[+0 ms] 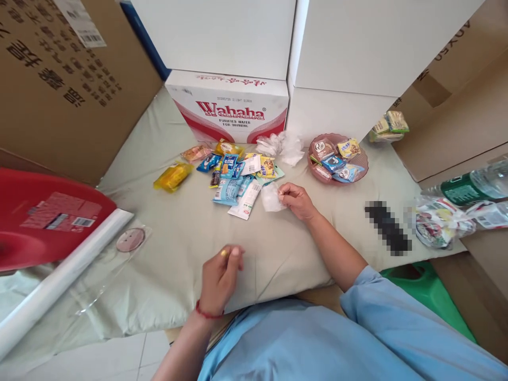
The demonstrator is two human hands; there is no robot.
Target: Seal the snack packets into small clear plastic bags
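Note:
My right hand (297,201) rests on the pale green cloth (186,233) with its fingers pinched on a small clear plastic bag (271,198). Just left of it lies a heap of several small snack packets (238,177) in blue, white and yellow. My left hand (219,278) hovers near the front edge, fingers curled in a loose fist with the thumb on top; nothing shows in it. A red string circles that wrist.
A pink glass dish (359,169) with several packets stands at the right. Crumpled clear bags (280,145) lie before a Wahaha box (230,108). Cardboard boxes ring the table. A water bottle (472,188), a red stool (39,222) and a white roll (59,275) flank it.

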